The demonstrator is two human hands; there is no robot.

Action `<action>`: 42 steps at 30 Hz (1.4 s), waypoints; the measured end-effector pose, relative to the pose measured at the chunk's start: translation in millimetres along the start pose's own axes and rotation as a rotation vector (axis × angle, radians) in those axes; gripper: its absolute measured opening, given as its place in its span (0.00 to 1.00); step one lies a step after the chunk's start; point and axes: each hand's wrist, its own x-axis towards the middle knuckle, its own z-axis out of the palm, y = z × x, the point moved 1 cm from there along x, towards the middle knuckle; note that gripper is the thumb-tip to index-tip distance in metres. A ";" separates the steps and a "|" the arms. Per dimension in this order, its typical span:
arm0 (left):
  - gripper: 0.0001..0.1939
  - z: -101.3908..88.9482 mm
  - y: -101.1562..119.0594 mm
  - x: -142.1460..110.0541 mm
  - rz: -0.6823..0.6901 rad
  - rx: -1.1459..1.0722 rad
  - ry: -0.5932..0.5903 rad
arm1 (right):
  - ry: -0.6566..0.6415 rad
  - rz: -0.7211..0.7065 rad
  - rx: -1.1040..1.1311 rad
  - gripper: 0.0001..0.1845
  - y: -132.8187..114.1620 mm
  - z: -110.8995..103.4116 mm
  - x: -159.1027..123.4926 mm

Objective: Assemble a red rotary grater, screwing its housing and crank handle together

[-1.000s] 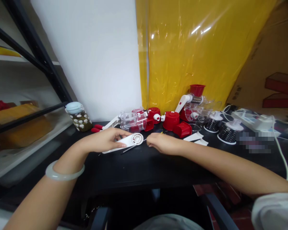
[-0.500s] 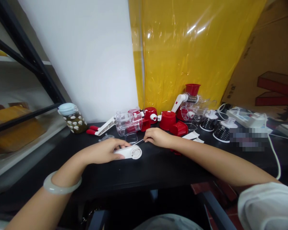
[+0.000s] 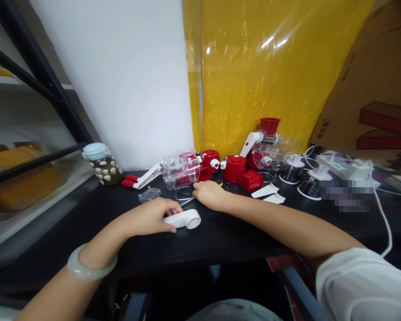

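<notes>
My left hand (image 3: 158, 217) is closed around a white plastic crank arm (image 3: 182, 219), its round hollow end pointing right. My right hand (image 3: 209, 195) rests low over the table with its fingers curled together; what they hold is hidden. A thin pale rod (image 3: 187, 201) shows between the hands, and I cannot tell whether the right fingers grip it. Just beyond them lie a clear plastic housing (image 3: 177, 173) and a clear frame-like piece (image 3: 184, 192). A small yellow-tipped item (image 3: 219, 183) shows behind my right hand.
A clear lid (image 3: 149, 195) and a red-gripped white handle (image 3: 142, 179) lie left, near a lidded jar (image 3: 103, 166). Red bases (image 3: 234, 168), white curved pieces (image 3: 269, 194), grater drums (image 3: 314, 183), an assembled grater (image 3: 269, 138) and a power strip (image 3: 345, 165) stand right.
My left hand has turned the white crank arm, so its round end now faces more sideways. My right hand has shifted slightly left, uncovering the yellow-tipped item.
</notes>
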 end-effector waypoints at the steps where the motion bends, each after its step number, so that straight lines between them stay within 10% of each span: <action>1: 0.17 0.6 0.6 -1.0 0.002 0.036 0.016 | 0.002 0.013 -0.013 0.15 -1.3 -0.6 0.0; 12: 0.19 10.6 -0.4 0.0 0.027 0.218 0.164 | 0.146 0.091 0.015 0.13 4.5 -24.0 -16.4; 17: 0.32 14.5 6.6 19.3 -0.061 0.145 0.452 | 0.237 0.112 0.087 0.12 15.0 -25.8 -22.3; 24: 0.20 2.5 36.3 51.1 0.144 -0.146 0.905 | 0.373 0.152 0.237 0.13 25.6 -23.1 -27.9; 35: 0.17 -5.6 53.5 71.1 0.251 -0.224 0.820 | 0.771 0.226 0.594 0.09 50.3 -74.0 -56.1; 42: 0.15 -7.2 63.9 70.5 0.328 -0.069 0.818 | 0.855 -0.078 0.598 0.04 30.4 -103.0 -74.9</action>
